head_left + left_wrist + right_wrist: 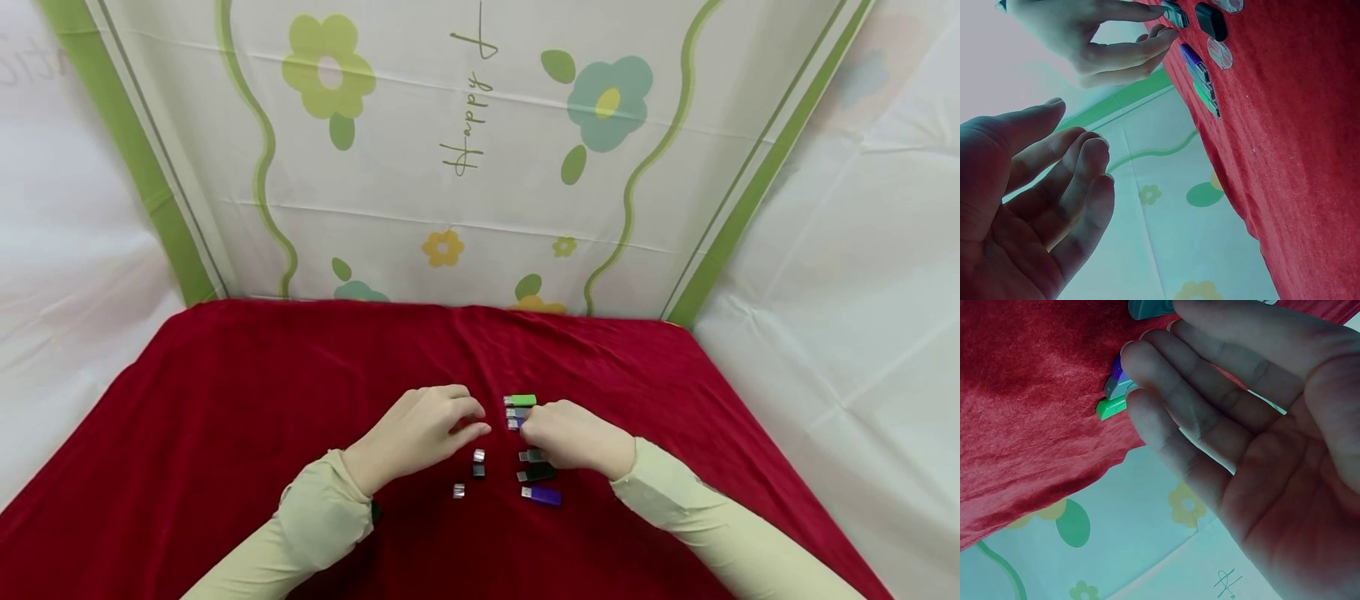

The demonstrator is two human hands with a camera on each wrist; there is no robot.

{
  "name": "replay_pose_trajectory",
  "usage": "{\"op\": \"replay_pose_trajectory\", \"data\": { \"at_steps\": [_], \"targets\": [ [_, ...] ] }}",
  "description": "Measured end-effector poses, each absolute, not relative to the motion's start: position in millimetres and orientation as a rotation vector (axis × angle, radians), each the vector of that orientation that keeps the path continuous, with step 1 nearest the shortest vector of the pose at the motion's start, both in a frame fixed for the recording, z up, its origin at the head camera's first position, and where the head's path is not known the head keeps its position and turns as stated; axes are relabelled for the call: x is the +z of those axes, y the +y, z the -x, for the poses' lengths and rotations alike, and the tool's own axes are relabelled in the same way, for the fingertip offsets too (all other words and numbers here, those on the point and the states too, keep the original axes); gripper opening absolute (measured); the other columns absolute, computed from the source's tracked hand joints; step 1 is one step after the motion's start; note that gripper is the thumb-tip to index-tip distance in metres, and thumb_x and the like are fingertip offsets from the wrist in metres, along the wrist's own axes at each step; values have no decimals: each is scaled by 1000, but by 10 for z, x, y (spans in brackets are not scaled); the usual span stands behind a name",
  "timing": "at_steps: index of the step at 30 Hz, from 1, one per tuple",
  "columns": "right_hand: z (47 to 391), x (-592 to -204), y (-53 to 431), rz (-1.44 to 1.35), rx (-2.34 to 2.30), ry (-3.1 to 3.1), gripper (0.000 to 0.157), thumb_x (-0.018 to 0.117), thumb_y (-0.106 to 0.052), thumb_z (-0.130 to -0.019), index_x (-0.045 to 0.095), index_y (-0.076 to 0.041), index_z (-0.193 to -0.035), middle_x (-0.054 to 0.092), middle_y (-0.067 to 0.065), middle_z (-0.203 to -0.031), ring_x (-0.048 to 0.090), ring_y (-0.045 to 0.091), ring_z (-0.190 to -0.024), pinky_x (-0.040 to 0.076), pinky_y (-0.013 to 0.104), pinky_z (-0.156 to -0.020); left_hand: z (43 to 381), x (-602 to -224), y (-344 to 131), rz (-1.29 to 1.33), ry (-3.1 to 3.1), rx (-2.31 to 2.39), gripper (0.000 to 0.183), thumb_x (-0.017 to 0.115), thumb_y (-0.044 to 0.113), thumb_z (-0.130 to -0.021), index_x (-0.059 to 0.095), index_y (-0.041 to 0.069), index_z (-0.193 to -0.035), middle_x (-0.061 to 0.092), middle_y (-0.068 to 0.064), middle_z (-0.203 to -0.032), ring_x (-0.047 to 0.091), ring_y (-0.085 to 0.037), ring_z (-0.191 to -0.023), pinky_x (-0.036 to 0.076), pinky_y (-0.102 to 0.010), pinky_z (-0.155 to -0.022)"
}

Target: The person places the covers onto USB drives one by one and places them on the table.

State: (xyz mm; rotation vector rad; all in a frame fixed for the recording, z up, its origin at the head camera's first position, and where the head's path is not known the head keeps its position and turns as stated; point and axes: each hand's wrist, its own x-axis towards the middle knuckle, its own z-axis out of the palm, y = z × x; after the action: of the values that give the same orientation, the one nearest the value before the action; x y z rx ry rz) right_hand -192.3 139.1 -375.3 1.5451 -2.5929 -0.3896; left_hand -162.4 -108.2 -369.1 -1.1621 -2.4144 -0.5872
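Observation:
Two short groups of USB flash drives lie on the red cloth. At the top are a green drive (523, 400), a grey drive (517, 412) and a purple drive (514, 424), side by side. Below them are another grey drive (530, 456), a black drive (537, 473) and a purple drive (542, 496). My right hand (573, 435) is over the drives, its thumb tip at the lower grey drive and its other fingers by the upper purple one. My left hand (427, 427) hovers left of them with bent, loose fingers and nothing between them.
Left of the lower drives lie small caps: a clear cap (478, 456), a dark cap (478, 472) and another clear cap (459, 491). Red cloth (337, 367) covers the table. A white printed curtain (405, 183) hangs behind it, with white sheets at both sides.

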Motion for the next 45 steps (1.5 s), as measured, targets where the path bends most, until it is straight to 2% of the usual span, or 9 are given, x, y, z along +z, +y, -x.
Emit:
{"op": "replay_pose_trajectory", "data": {
  "at_steps": [12, 22, 33, 41, 45],
  "targets": [
    [1921, -3735, 1395, -1563, -304, -2642, 46, 77, 2, -73, 41, -19, -53, 37, -8, -52, 31, 6, -49, 33, 21, -43, 1619, -3684, -1085, 1163, -2421, -583, 8, 75, 25, -89, 76, 17, -92, 63, 9, -83, 50, 0, -62, 43, -15, -55],
    [1910, -3760, 1386, -1570, -247, -2671, 47, 74, -1, -74, 37, -18, -52, 32, -9, -49, 24, 6, -49, 29, 21, -43, 1615, -3687, -1086, 1165, -2422, -581, 8, 75, 25, -89, 76, 17, -92, 64, 9, -83, 52, 0, -63, 44, -15, -56],
    [1963, -3842, 1331, -1555, -290, -2708, 44, 71, 5, -65, 36, -18, -53, 29, -9, -49, 19, 9, -52, 23, 24, -45, 1616, -3684, -1080, 1166, -2424, -584, 9, 74, 24, -90, 76, 16, -92, 64, 7, -83, 53, -1, -64, 44, -16, -56],
    [1954, -3822, 1332, -1522, -258, -2739, 48, 74, -3, -61, 30, -20, -54, 24, -10, -54, 20, 9, -54, 24, 25, -45, 1614, -3684, -1080, 1161, -2423, -577, 7, 74, 24, -90, 76, 17, -92, 64, 8, -83, 52, -1, -63, 44, -15, -56],
    [1950, -3772, 1367, -1482, -170, -2747, 42, 74, -5, -62, 35, -19, -56, 28, -9, -53, 22, 8, -52, 28, 25, -44, 1617, -3683, -1085, 1156, -2427, -576, 8, 74, 24, -90, 76, 16, -92, 64, 7, -83, 52, -1, -63, 44, -16, -56]
  ]
}}
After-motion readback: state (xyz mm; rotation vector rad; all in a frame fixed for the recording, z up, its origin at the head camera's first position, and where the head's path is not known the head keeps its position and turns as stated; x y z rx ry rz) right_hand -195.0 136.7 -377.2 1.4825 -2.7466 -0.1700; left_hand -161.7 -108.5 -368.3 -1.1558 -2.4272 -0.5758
